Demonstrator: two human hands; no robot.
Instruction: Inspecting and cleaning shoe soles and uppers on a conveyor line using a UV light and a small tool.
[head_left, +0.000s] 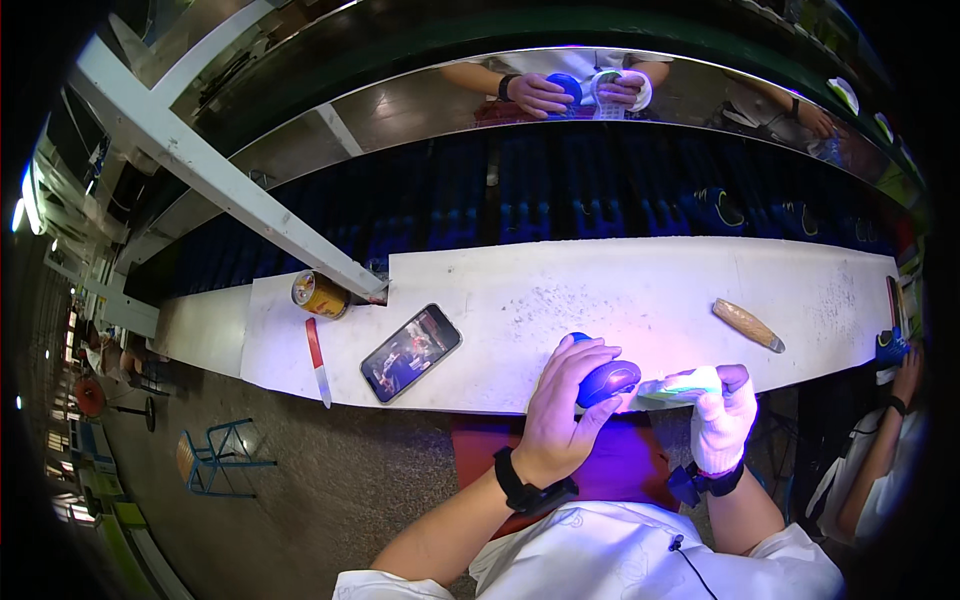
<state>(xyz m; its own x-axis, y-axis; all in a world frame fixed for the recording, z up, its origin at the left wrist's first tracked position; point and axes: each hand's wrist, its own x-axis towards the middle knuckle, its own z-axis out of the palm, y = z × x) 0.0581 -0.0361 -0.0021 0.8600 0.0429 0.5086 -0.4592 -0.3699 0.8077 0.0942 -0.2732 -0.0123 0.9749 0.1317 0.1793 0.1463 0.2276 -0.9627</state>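
My bare left hand (562,405) is wrapped round a glossy blue rounded object (610,380), held just over the table's near edge. In a white glove, my right hand (722,425) pinches a pale, flat, greenish-white piece (665,389) pointing toward the blue object. Bright violet-white light falls on the piece and the glove; its exact source is hard to make out. The two held things are close together, and whether they touch I cannot tell. A reflective strip (400,112) beyond the table mirrors both hands.
On the white-covered table (640,280) lie a phone (410,352), a red-handled knife (318,362) jutting past the near edge, a yellow can (320,294) and a tan wooden-looking handle (748,325). A white metal post (230,180) slants down at left. Another person's arm (880,450) is at right.
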